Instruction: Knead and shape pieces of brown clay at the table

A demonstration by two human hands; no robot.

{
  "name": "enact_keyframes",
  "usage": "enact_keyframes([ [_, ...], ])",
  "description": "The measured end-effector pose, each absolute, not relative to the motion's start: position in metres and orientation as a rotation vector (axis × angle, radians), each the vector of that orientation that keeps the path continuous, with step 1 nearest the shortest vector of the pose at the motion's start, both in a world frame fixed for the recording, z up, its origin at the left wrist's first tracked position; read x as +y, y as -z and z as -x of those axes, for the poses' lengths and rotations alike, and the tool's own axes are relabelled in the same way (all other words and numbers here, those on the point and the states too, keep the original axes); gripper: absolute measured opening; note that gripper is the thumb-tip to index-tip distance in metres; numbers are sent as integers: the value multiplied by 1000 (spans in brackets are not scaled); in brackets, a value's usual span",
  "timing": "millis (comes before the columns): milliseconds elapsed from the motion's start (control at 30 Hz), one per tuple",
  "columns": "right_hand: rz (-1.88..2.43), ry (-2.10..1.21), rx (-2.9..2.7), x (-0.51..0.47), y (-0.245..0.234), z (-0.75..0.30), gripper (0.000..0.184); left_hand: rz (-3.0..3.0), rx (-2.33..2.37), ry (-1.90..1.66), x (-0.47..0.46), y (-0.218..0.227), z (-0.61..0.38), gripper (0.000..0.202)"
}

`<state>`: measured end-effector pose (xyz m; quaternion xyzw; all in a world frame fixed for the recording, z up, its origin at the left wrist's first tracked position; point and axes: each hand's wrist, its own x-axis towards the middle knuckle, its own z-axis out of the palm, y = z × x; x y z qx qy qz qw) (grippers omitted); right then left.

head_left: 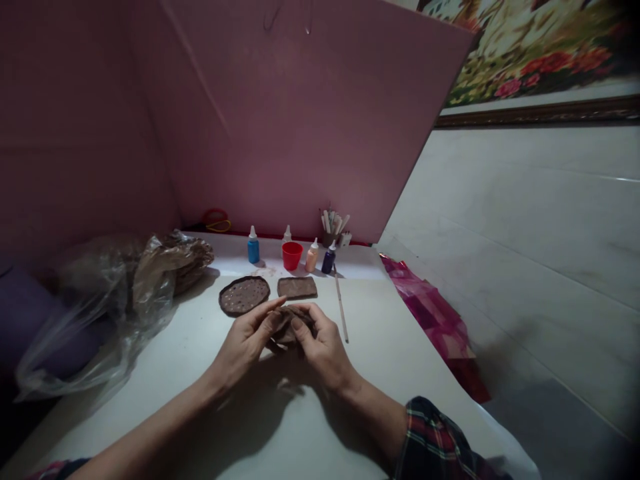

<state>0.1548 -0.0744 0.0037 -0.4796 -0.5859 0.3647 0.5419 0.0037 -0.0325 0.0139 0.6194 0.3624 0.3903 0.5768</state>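
My left hand (247, 340) and my right hand (323, 343) meet over the white table (390, 340), both pinching a brown lump of clay (289, 323) held between the fingers. Just beyond the hands lie a round flat clay piece (244, 295) with a dotted surface and a rectangular clay slab (297, 287). A thin wooden stick (341, 308) lies to the right of my right hand.
At the back stand a blue bottle (253, 246), a red cup (292, 255), an orange bottle (312, 256), a dark blue bottle (329, 259) and a holder of tools (334, 227). A clear plastic bag with clay (150, 273) fills the left. Pink wrapping (430, 313) lies right.
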Motion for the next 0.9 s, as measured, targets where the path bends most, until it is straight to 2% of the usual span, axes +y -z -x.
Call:
enact_keyframes([
  [67, 1120, -883, -1384, -74, -4, -155, 27, -1413, 825, -889, -32, -15, -3, 52],
  [267, 1111, -898, -1421, -76, -3, -153, 27, -1444, 802, -959, -35, -12, -5, 23],
  [533, 1139, -832, -1480, -80, -2, -148, 24, -1609, 905, -1029, -38, -10, -3, 17],
  [667, 1101, -890, -1470, -78, -2, -149, 27, -1581, 901, -1015, -34, -7, -3, 24],
  [833, 1093, -906, -1306, -70, -1, -154, 25, -1268, 841, -957, -31, -17, -1, 52],
  [900, 1054, -977, -1230, -67, -2, -156, 26, -1075, 785, -902, -30, -23, 0, 53],
])
